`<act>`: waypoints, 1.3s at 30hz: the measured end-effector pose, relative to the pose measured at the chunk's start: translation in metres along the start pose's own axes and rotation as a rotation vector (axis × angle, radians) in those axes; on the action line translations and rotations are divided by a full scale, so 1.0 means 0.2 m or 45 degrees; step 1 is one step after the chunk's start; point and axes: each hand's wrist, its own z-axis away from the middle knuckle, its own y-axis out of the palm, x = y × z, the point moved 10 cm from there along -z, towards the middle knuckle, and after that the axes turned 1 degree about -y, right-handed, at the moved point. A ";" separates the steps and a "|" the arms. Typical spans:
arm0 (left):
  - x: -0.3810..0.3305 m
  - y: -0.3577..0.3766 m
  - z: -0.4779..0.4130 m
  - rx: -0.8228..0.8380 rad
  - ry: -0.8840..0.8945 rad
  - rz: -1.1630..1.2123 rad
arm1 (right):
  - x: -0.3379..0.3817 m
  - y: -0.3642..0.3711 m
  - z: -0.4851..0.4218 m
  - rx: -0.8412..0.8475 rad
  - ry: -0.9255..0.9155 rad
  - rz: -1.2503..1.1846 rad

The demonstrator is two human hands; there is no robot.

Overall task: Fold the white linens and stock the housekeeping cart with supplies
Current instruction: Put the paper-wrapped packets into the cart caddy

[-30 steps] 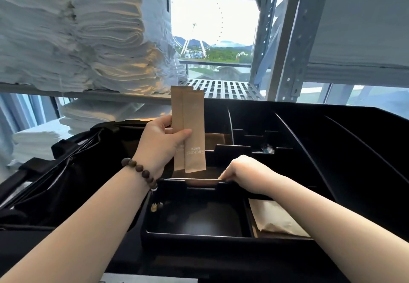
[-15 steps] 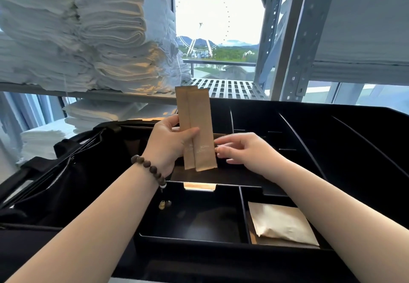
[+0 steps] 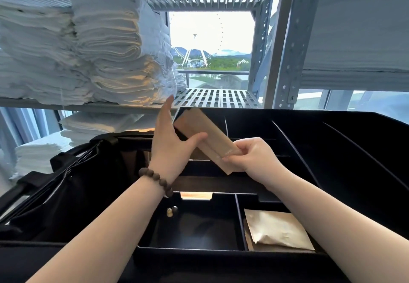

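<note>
**Long brown sachets** (image 3: 204,135): two, held together and tilted, with the upper end toward the far left and the lower end toward the near right. They are in the air above the middle of the cart tray (image 3: 332,172) and touch no part of it.

**Right hand** (image 3: 252,158): fingers curled, pinching the lower end of the sachets between thumb and fingertips.

**Left hand** (image 3: 170,150): spread wide, fingers straight and pointing up, palm turned to the right. The thumb is stretched out with its tip against the face of the sachets, and no finger curls round them. A bead bracelet (image 3: 157,178) sits on the wrist, with a small charm hanging below it.

**Cart tray**: black and moulded. Long slots run toward the far edge on the right side, and box compartments line the near edge.

**Flat brown packet** (image 3: 278,229): one, lying in the compartment at the near right corner, just beside the right forearm.

**White linens** (image 3: 106,50): folded and stacked in tall piles on a shelf of the metal rack (image 3: 292,39), beyond the tray's far left corner. Lower piles show on the shelf beneath.

**Black bag** (image 3: 66,189): slumped along the tray's left edge.

**Window** (image 3: 212,39): behind the rack, beyond the far edge, showing a Ferris wheel and hills.
</note>
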 end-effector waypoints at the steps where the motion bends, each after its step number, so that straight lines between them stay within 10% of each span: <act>1: -0.08 0.00 0.00 0.028 0.218 -0.180 | 0.01 -0.02 0.00 -0.018 -0.057 0.171; 5: -0.12 0.21 0.07 0.434 0.604 -0.749 | 0.02 -0.03 -0.02 0.007 -0.160 0.524; 20: 0.28 0.50 0.09 0.752 0.657 -1.540 | -0.18 0.22 -0.06 0.382 -0.549 1.259; 39: 0.57 0.65 0.19 1.306 0.391 -1.741 | -0.43 0.43 -0.12 0.823 -0.562 1.817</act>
